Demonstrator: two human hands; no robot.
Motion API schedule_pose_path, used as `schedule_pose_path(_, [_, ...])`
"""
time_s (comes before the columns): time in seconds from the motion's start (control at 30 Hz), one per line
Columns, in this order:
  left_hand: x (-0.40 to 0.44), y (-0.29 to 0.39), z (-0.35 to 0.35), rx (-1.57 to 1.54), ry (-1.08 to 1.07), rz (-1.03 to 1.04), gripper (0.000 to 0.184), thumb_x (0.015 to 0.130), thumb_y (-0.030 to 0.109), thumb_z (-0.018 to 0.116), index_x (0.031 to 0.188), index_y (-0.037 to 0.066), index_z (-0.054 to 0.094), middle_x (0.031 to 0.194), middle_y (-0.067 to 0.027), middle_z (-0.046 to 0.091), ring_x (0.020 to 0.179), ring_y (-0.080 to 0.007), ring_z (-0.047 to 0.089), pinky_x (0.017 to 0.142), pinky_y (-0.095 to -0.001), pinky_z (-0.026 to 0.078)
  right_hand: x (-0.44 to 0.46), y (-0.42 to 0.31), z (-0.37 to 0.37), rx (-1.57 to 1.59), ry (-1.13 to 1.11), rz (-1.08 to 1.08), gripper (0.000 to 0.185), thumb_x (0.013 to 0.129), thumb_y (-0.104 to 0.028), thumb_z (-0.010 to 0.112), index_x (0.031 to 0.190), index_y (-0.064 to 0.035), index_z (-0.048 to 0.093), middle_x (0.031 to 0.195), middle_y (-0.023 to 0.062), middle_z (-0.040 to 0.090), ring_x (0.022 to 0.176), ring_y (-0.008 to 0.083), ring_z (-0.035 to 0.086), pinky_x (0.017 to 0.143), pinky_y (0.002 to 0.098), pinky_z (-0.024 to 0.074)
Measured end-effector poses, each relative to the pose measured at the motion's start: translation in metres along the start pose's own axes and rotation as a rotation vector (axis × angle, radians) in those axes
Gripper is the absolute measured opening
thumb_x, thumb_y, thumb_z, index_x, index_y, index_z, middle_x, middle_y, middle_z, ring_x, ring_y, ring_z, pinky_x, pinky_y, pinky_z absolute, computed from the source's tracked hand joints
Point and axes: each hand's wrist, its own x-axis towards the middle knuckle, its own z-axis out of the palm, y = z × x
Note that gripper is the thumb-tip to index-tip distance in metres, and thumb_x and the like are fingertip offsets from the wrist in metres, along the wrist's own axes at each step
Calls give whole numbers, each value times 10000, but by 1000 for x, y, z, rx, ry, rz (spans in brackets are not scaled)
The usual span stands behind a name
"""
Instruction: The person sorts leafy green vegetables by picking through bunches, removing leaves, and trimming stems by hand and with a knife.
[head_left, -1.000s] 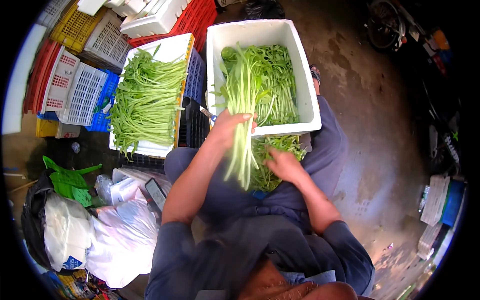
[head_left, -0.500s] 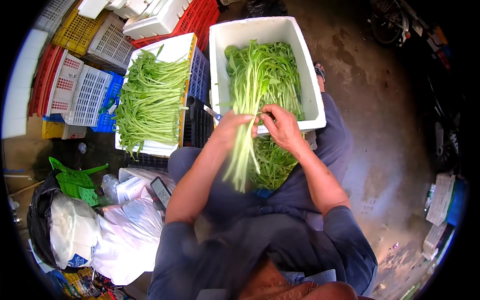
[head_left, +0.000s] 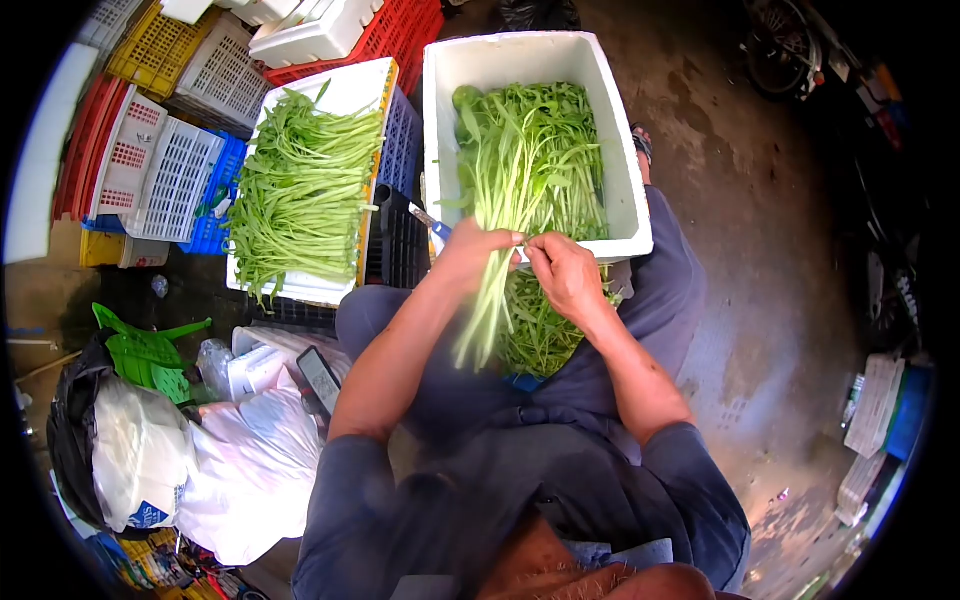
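My left hand (head_left: 474, 258) is closed round a bunch of water spinach (head_left: 497, 215), its leaves pointing away from me and its pale stem ends hanging toward my lap. Beside the bunch, my right hand (head_left: 566, 272) pinches thumb and fingers together; whatever is between them is too small to make out. Beyond both hands, a white foam box (head_left: 632, 190) holds more greens (head_left: 570, 130). Loose leaves and stems (head_left: 540, 330) lie below my hands, between my legs. A blue-handled blade (head_left: 438, 228) shows by my left hand; whether it is held or resting there, I cannot tell.
To the left, a white foam lid (head_left: 340, 85) carries a pile of long stems (head_left: 300, 200). Stacked plastic crates (head_left: 180, 175) stand farther left. Nearer are a green plastic stool (head_left: 150, 355), white bags (head_left: 250, 470) and a phone (head_left: 320, 378). A wheel (head_left: 785, 50) is at the far right.
The bunch has shifted slightly, and its stem ends hang a little higher and farther left. My right hand has moved slightly down, its fingertips still pinched near the stems.
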Motion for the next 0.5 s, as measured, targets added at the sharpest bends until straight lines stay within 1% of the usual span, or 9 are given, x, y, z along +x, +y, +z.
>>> schedule_pose_path(0.03, [0, -1, 2, -6, 1, 21, 329, 844, 13, 736, 1154, -24, 630, 938, -129, 706, 737, -204, 697, 629, -339, 600, -2, 2, 2, 6, 6, 13, 129, 952, -149, 617, 939, -28, 660, 867, 201, 671, 762, 408, 649, 679, 472, 517])
schedule_pose_path(0.13, [2, -1, 2, -12, 20, 60, 352, 837, 7, 740, 1167, -27, 623, 966, -151, 705, 761, -229, 701, 638, -365, 600, -13, 6, 10, 170, -94, 141, 136, 944, -157, 625, 932, -23, 648, 837, 213, 665, 733, 414, 639, 660, 477, 507])
schedule_pose_path(0.2, [6, 4, -4, -7, 56, 56, 363, 830, 5, 745, 1169, -25, 621, 973, -159, 702, 752, -238, 698, 622, -374, 595, -24, 2, 15, 123, -186, 128, 123, 952, -114, 628, 918, 2, 652, 719, 145, 620, 633, 211, 592, 616, 366, 481])
schedule_pose_path(0.23, [4, 5, -3, -37, 106, 45, 353, 824, 10, 756, 1150, -15, 623, 936, -149, 694, 709, -235, 689, 590, -365, 585, -34, 8, 20, 73, -278, 81, 106, 939, -117, 629, 894, -25, 655, 732, 142, 640, 645, 268, 629, 620, 388, 494])
schedule_pose_path(0.33, [6, 3, -8, -84, 151, 47, 343, 817, 18, 770, 1126, -9, 622, 890, -126, 677, 665, -229, 673, 566, -348, 575, -63, 11, 22, 31, -604, -136, 95, 925, -132, 631, 885, -51, 661, 765, 146, 665, 701, 333, 659, 640, 418, 509])
schedule_pose_path(0.4, [6, 5, -8, -63, 144, 57, 363, 807, -2, 770, 1132, -36, 612, 900, -121, 671, 683, -218, 670, 577, -342, 564, -76, 1, 14, 147, -751, -77, 84, 910, -152, 647, 883, -76, 670, 804, 146, 681, 756, 378, 662, 663, 441, 517])
schedule_pose_path(0.43, [5, 7, -9, -53, 146, 66, 373, 801, -12, 770, 1135, -50, 607, 904, -118, 668, 692, -212, 669, 582, -339, 558, -75, 6, 8, 85, -884, -109, 117, 911, -185, 667, 926, -70, 681, 833, 151, 689, 762, 361, 673, 679, 430, 521])
schedule_pose_path(0.5, [4, 2, -8, -14, 132, 89, 353, 798, -13, 775, 1115, -57, 627, 899, -116, 681, 706, -205, 672, 597, -331, 562, -67, 15, -8, 45, -723, -79, 165, 902, -180, 689, 1018, -63, 688, 843, 158, 686, 774, 352, 672, 685, 422, 520])
